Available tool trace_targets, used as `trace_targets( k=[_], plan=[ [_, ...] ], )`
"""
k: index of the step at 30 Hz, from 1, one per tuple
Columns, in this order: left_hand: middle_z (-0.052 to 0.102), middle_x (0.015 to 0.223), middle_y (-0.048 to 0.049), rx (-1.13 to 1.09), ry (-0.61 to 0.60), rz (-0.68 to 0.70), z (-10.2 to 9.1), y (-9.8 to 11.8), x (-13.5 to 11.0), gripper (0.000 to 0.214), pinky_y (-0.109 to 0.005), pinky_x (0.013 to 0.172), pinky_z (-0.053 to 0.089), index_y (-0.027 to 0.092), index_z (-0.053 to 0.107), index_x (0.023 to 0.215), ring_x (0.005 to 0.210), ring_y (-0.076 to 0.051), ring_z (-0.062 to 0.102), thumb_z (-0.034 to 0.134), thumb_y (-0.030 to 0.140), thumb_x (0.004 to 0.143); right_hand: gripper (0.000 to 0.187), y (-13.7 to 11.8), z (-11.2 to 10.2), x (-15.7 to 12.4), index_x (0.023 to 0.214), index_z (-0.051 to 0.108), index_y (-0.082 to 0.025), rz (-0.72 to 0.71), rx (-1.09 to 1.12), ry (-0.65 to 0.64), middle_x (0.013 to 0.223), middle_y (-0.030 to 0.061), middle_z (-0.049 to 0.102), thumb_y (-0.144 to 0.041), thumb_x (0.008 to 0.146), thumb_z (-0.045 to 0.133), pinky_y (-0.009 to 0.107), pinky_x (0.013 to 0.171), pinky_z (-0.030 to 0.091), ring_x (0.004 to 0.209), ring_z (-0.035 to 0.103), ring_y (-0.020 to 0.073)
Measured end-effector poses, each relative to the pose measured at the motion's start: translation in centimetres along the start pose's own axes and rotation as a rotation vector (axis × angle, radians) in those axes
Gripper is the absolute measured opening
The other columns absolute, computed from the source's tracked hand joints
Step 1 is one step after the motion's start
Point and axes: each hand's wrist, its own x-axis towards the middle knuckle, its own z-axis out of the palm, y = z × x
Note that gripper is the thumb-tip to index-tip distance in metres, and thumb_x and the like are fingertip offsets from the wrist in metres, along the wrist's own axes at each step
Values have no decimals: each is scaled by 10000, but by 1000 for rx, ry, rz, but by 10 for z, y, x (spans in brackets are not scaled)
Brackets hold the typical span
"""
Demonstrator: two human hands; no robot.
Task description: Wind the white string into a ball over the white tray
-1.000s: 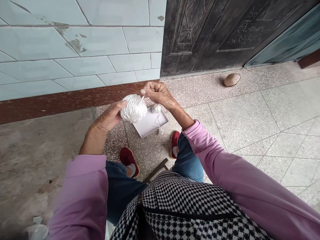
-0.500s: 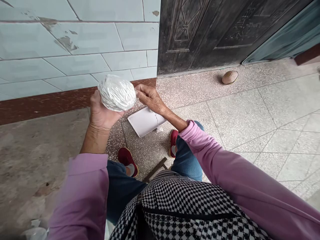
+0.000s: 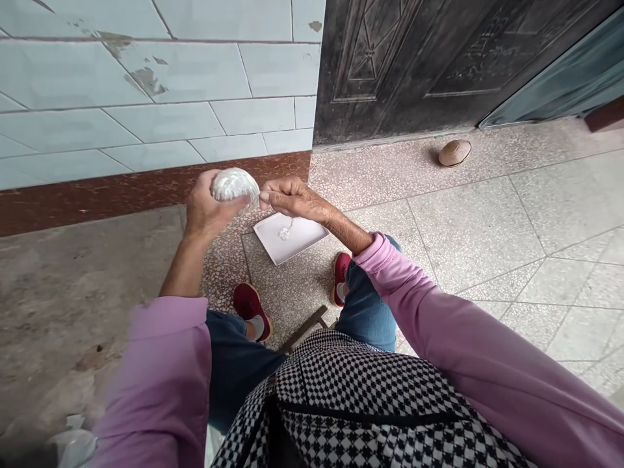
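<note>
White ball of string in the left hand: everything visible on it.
The ball of string is white, rounded and slightly shiny, wound from many thin strands that blur together; the fiber looks synthetic. It is held off the floor, in front of the red-brown skirting and up-left of the tray in view. The left hand grips it, thumb across its lower front. The right hand has pinched fingertips at its right edge; whether they hold a strand is unclear.
</note>
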Motion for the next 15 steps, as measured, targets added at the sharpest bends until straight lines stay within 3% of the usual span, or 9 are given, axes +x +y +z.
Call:
trace_targets(
  k=[4,9,15],
  plan=[
    [817,1600,-232,377,-147,71,-2,-3,-9,725,-841,1451,447,248,794,1379,1634,-636,617,1096,327,725,753,-16,-27,-4,930,645,-227,44,-32,108,650,-103,392,-879,1256,833,294,570,196,642,307,117],
    [764,1720,-285,465,-231,6,-14,-7,-5,781,-863,1435,470,215,774,1522,1656,-656,608,1049,443,827,730,-23,-67,-16,871,647,-216,9,-197,190,697,-77,422,-785,1242,914,284,626,274,711,347,123],
    [781,1640,-279,486,-200,-112,-14,-10,-2,800,-887,1440,457,230,770,1452,1653,-666,590,1082,418,739,667,-25,-113,-53,861,617,-228,27,-265,194,724,-64,421,-661,1184,1009,268,657,344,732,376,134]
  ],
)
